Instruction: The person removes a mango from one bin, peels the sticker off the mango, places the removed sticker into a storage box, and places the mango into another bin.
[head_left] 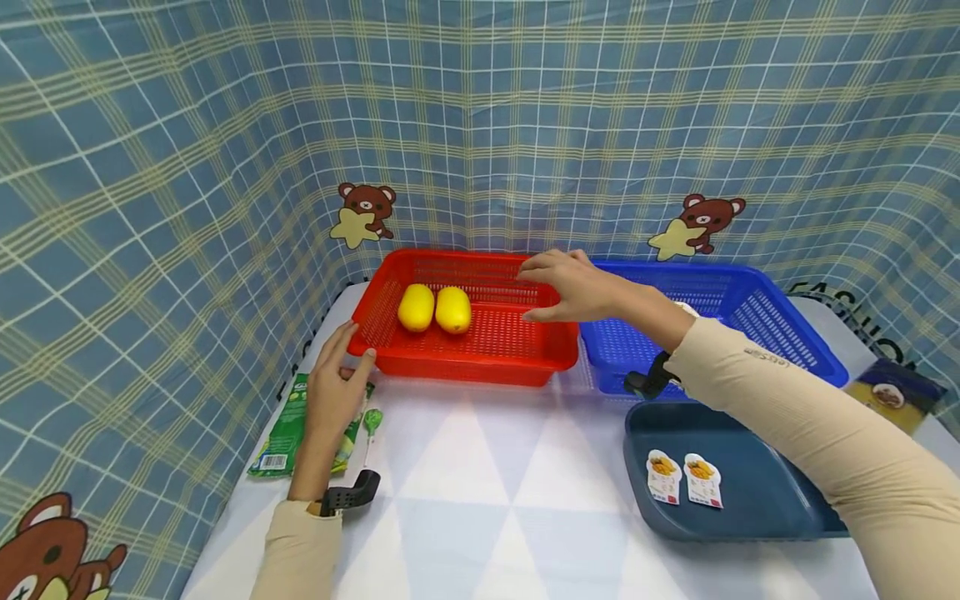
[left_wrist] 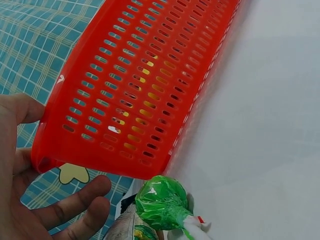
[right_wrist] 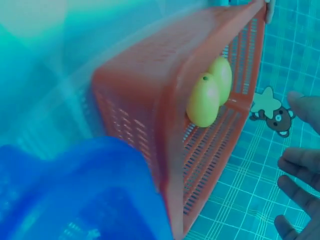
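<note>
- Because its thin walls were slotted throughout, the rectangular red plastic basket (head_left: 465, 367) looked light, slightly flexible and smooth; its projecting rim seemed the best hold, one end per hand.
- Two glossy yellow oval fruits (head_left: 416, 308) lay inside, toward nine o'clock, and would probably have rolled if it tilted.
- It stood on the white-and-grey triangle-patterned table (head_left: 465, 508), at two o'clock from the left hand (head_left: 333, 385), whose grip spread loosely about the eight o'clock corner, touching the rim.
- From the right hand (head_left: 572, 287), it stretched toward eight o'clock; that grip hung wide over the three o'clock end, holding nothing.
</note>
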